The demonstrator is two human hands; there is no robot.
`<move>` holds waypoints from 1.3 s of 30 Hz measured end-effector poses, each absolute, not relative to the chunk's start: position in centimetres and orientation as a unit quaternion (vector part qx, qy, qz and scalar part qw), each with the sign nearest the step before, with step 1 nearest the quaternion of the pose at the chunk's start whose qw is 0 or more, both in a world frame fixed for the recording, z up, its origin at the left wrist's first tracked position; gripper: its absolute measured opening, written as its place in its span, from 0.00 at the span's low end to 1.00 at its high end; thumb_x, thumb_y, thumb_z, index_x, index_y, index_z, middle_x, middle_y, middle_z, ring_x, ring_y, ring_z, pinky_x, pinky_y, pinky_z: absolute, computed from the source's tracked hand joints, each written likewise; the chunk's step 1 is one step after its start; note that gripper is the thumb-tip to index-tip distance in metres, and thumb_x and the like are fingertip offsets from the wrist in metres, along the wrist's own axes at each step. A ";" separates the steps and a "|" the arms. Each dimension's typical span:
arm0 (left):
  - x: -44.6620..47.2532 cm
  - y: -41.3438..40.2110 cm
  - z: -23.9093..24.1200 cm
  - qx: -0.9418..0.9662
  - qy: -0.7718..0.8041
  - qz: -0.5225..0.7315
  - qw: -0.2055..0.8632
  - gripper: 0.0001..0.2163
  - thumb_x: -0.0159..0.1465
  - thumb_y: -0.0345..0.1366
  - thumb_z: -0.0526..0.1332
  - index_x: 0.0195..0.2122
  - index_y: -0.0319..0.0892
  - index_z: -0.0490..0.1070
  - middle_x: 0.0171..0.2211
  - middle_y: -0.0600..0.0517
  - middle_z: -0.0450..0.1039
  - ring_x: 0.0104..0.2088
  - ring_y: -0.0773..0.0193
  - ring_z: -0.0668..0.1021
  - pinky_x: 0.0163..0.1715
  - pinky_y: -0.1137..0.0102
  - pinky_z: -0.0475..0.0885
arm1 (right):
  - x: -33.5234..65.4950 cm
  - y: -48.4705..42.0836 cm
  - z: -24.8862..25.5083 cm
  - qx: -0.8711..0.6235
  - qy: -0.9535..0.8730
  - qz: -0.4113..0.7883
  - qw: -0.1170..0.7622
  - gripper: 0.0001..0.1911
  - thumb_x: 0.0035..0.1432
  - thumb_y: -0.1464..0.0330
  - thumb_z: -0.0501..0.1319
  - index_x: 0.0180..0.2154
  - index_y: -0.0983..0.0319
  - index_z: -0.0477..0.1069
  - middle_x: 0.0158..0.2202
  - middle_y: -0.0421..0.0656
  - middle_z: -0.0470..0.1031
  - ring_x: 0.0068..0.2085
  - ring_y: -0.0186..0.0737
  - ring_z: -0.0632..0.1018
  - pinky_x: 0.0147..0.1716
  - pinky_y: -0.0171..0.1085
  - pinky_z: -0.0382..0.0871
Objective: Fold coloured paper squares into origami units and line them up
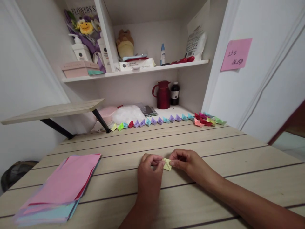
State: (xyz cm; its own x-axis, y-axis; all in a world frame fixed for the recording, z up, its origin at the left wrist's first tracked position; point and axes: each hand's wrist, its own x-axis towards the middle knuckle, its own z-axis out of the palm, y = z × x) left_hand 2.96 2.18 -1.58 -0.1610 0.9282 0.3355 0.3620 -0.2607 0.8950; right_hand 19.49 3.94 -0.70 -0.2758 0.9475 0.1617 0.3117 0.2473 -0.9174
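A small folded piece of yellow paper (167,164) is held between my two hands, just above the middle of the wooden table. A diagonal crease or slit crosses its face. My left hand (150,168) pinches the paper's left edge between thumb and fingers. From the other side, my right hand (187,162) grips its right edge the same way. The fingertips cover parts of both edges. To the left lies a stack of coloured paper sheets (66,179), pink on top with blue beneath.
A row of small folded paper boats (154,121) lines the table's (124,143) back edge, with several more clustered (205,121) at right. Behind stand a red jug (163,95) and a dark bottle (174,93). A raised wooden stand (54,111) occupies the back left.
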 end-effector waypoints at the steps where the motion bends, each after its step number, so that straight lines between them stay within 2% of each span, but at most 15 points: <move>1: 2.9 2.2 -1.5 0.591 0.545 0.530 0.269 0.02 0.53 0.31 0.63 0.25 0.42 0.74 0.29 0.51 0.73 0.31 0.63 0.76 0.34 0.68 0.71 | 19.5 4.0 -0.8 -0.458 -0.679 0.425 0.384 0.07 0.54 0.65 0.61 0.27 0.61 0.72 0.25 0.38 0.71 0.29 0.36 0.70 0.29 0.34 0.63; 4: 2.8 2.1 -1.3 0.596 0.540 0.529 0.270 0.03 0.52 0.31 0.63 0.23 0.43 0.75 0.28 0.52 0.73 0.31 0.63 0.76 0.34 0.69 0.71 | 19.5 4.1 -1.0 -0.453 -0.689 0.416 0.383 0.06 0.53 0.65 0.62 0.27 0.61 0.72 0.25 0.38 0.72 0.29 0.37 0.71 0.30 0.35 0.63; 7: 2.9 2.1 -1.2 0.611 0.534 0.533 0.241 0.04 0.52 0.30 0.63 0.22 0.43 0.74 0.27 0.53 0.72 0.29 0.64 0.75 0.32 0.70 0.70 | 19.4 3.8 -0.8 -0.447 -0.713 0.360 0.403 0.04 0.53 0.67 0.61 0.31 0.59 0.74 0.33 0.41 0.75 0.35 0.40 0.74 0.35 0.37 0.66; 9: 3.0 2.1 -1.3 0.626 0.530 0.531 0.214 0.05 0.53 0.29 0.62 0.21 0.43 0.72 0.27 0.53 0.71 0.28 0.65 0.74 0.30 0.71 0.70 | 19.3 3.6 -0.6 -0.450 -0.724 0.326 0.409 0.06 0.53 0.68 0.61 0.35 0.58 0.74 0.38 0.42 0.76 0.39 0.42 0.74 0.37 0.38 0.67; 13: 3.2 1.9 -1.6 0.653 0.535 0.509 0.167 0.06 0.54 0.28 0.61 0.22 0.43 0.70 0.27 0.54 0.70 0.26 0.66 0.73 0.30 0.71 0.68 | 19.3 3.3 -0.4 -0.459 -0.729 0.298 0.411 0.08 0.53 0.68 0.62 0.37 0.56 0.74 0.41 0.43 0.75 0.43 0.45 0.74 0.38 0.38 0.69; 24: 3.8 1.1 -1.5 0.711 0.553 0.434 0.026 0.06 0.55 0.25 0.61 0.26 0.43 0.69 0.29 0.54 0.71 0.29 0.65 0.74 0.35 0.67 0.64 | 18.9 2.7 0.0 -0.437 -0.780 0.186 0.408 0.11 0.52 0.72 0.61 0.40 0.56 0.72 0.42 0.43 0.75 0.44 0.46 0.74 0.43 0.41 0.67; 39: 3.9 0.9 -1.5 0.728 0.531 0.432 0.030 0.07 0.55 0.24 0.62 0.25 0.43 0.67 0.30 0.55 0.70 0.30 0.64 0.74 0.36 0.65 0.64 | 18.0 2.0 0.3 -0.446 -0.777 0.200 0.396 0.15 0.50 0.78 0.56 0.39 0.58 0.70 0.39 0.41 0.76 0.41 0.42 0.75 0.41 0.40 0.66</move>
State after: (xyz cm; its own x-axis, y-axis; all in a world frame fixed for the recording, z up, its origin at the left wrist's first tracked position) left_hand 3.95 0.88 -1.47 0.0624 0.7992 0.5978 0.7476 -0.4342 0.5026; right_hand 18.04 2.00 0.27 -0.2887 0.8517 0.4373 0.5345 0.5223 -0.6645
